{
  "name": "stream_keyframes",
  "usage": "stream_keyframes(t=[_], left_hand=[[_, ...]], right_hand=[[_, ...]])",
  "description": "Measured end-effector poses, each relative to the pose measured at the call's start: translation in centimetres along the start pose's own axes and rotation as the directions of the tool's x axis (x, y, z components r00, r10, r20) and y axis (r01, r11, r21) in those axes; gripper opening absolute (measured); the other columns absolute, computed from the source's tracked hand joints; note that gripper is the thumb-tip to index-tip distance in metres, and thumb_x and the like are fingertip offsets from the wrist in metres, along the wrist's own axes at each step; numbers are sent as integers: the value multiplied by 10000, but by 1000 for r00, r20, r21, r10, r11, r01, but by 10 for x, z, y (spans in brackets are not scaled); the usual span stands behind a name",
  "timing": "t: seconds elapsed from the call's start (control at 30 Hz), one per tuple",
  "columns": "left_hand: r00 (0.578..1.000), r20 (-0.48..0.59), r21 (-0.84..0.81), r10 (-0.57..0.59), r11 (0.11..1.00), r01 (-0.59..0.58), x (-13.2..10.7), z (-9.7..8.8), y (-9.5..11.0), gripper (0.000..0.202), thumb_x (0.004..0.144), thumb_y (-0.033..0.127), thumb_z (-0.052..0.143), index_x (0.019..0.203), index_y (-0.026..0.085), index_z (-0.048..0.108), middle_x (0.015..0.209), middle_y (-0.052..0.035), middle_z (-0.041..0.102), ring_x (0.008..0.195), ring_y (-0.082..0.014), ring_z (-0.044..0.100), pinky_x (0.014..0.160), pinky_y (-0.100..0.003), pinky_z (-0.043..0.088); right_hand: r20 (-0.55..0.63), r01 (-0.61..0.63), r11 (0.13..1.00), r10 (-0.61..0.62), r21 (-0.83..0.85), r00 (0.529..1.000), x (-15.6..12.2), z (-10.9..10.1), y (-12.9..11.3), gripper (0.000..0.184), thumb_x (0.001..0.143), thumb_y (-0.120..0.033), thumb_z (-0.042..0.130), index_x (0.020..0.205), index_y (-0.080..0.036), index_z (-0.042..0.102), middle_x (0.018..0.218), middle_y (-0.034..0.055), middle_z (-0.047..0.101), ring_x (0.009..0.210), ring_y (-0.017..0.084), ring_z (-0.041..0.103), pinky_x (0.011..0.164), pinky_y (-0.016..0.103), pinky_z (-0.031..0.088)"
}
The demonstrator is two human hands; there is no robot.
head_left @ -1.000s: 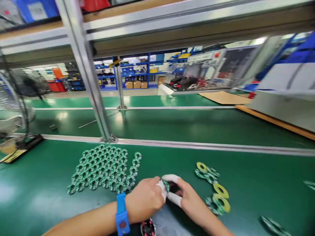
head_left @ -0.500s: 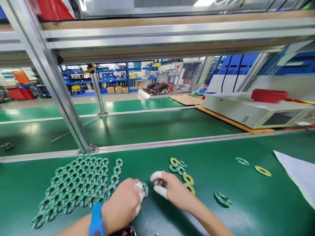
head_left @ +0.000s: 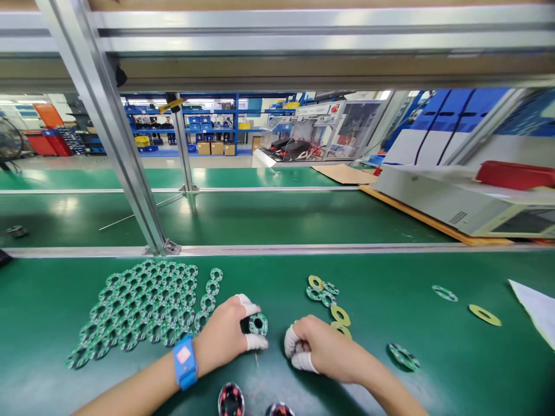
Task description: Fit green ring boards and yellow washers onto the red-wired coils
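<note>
Since half a second earlier, my hands had drawn apart: my right hand (head_left: 318,349) had pulled back from the small part and curled into a loose fist, gripping nothing that I could see, white finger cots on its fingertips. My left hand (head_left: 228,335), a blue wrist strap (head_left: 184,361) around its wrist, was closed on one green ring board (head_left: 258,324), pinched upright between thumb and forefinger just above the green mat (head_left: 433,358).

Left of that hand lay the laid-out batch of ring boards (head_left: 143,309), packed edge to edge in neat diagonal rows, its nearest edge close to my knuckles. By my judgement that was the finished share, and it was large. Just beyond my right hand sat a loose cluster of green and yellow rings (head_left: 328,300), unsorted. Farther right lay a single green ring (head_left: 403,356), another green ring (head_left: 444,293) and a yellow ring (head_left: 484,315), well apart from each other. Those few seemed to be what was left, along with the one I held.
</note>
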State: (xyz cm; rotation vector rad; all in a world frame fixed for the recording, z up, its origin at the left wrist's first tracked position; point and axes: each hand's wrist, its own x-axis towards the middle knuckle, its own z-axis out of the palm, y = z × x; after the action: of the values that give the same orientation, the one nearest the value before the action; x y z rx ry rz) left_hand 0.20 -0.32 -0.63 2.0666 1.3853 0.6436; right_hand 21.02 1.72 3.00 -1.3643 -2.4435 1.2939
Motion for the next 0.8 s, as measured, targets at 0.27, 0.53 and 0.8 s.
stream_keyframes(t=[0.27, 0.53, 0.8], left_hand=[[996, 90, 108, -4, 994, -6, 15, -15, 8, 418, 588, 372, 792, 929, 171, 656, 871, -25, 609, 770, -173, 560, 688, -249, 430], [994, 99, 169, -50, 985, 33, 26, -6, 15, 406, 576, 443, 762, 861, 170, 667, 830, -34, 615, 718, -183, 552, 628, -256, 396], [929, -360, 235, -79, 957, 173, 108, -86, -48, 242, 832, 322, 580, 942, 109, 617, 929, -51, 606, 912, -200, 555, 808, -312, 429]], right_hand=[[355, 145, 989, -139, 10, 925, -16, 0, 1, 242, 633, -252, 677, 856, -198, 757, 516, -50, 553, 444, 95, 446, 422, 171, 307], [259, -8, 996, 32, -92, 965, -7, 0, 14, 253, 623, -296, 721, 830, -155, 756, 532, -28, 557, 459, 87, 445, 412, 154, 312], [493, 204, 979, -170, -17, 854, -12, -1, 6, 276, 666, -180, 694, 940, -158, 726, 544, -63, 513, 470, 77, 480, 444, 128, 338]])
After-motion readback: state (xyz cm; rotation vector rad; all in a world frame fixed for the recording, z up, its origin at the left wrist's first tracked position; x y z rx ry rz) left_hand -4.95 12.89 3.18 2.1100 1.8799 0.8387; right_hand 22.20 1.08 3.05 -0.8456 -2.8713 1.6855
